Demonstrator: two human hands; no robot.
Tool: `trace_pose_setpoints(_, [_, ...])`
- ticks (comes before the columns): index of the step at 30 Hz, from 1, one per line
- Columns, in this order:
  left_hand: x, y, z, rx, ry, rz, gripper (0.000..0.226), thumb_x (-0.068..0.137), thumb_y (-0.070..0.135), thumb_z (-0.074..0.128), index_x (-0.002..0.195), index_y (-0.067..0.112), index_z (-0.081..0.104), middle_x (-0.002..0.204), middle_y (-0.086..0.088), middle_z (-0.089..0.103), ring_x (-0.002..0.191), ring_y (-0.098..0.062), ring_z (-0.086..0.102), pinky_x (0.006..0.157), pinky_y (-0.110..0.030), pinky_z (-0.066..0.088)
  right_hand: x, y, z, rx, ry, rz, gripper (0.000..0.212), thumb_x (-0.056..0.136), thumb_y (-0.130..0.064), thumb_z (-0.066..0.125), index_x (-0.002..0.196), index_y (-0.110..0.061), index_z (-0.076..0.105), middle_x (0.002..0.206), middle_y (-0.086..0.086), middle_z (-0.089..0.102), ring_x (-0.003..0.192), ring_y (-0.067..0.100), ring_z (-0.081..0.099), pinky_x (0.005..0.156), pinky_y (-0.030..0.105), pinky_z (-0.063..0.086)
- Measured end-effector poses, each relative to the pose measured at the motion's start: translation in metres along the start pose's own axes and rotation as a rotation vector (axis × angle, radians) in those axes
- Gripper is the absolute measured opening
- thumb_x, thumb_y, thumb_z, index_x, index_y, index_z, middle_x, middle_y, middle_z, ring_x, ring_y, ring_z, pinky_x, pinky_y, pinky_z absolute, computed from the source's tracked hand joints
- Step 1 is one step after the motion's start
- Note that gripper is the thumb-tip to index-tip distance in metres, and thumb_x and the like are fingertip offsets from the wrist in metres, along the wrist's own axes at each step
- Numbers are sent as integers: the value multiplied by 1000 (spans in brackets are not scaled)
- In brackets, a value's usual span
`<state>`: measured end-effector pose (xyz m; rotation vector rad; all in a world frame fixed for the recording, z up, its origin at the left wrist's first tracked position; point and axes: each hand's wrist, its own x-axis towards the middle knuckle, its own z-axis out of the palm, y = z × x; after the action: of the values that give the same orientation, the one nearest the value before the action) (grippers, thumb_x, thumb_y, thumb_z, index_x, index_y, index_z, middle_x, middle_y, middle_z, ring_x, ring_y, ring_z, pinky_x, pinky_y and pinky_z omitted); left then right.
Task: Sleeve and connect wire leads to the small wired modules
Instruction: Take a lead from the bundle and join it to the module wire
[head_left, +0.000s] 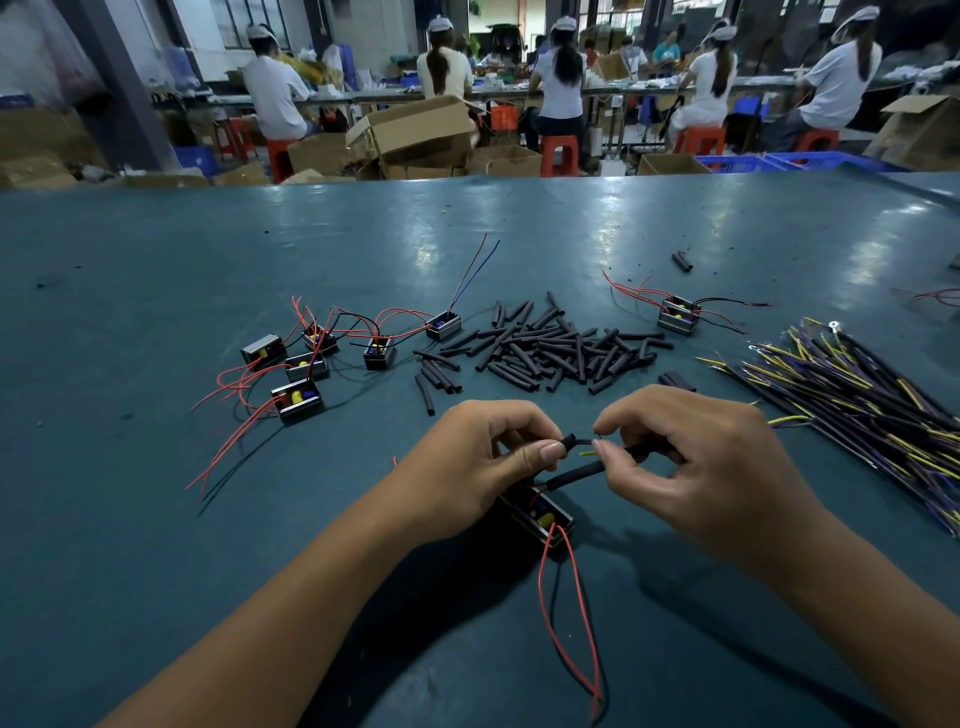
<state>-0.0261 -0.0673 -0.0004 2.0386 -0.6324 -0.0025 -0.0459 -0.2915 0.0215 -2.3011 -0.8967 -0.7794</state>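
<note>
My left hand (485, 457) pinches a short black sleeve (569, 441) between thumb and forefinger. My right hand (696, 467) pinches thin wire ends (592, 448) right at that sleeve's mouth; a yellow lead tip shows just below. A second, longer black sleeve (576, 475) runs down to a small black module (540, 517) lying on the table under my left hand. Two red wires (569, 613) trail from the module toward me. Part of the module is hidden by my left palm.
A heap of black sleeve pieces (550, 348) lies mid-table. Several modules with red wires (306, 364) sit to the left, one more module (678, 314) at the right. A bundle of black, yellow and purple leads (857, 395) lies far right. People sit at benches beyond the table's far edge.
</note>
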Motion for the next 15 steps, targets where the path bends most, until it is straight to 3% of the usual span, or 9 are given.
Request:
trace_pose_setpoints(7, [1,-2,1,-7,14,5,12,96,31,66,91,22,71,84,7,73,78,-16,66,74,-35,52,2,0,-1,5,-15,-18,5,83,-20,69,84,-16,71,71,-12,58,62,7,57,55,34,50])
trace_pose_setpoints(15, [0,-1,1,20,24,29,11,96,27,66,94,17,72,81,12,71,72,0,61,69,-15,44,4,3,0,15,-54,-41,7,87,-22,65,84,-19,71,73,-13,58,62,9,56,55,36,49])
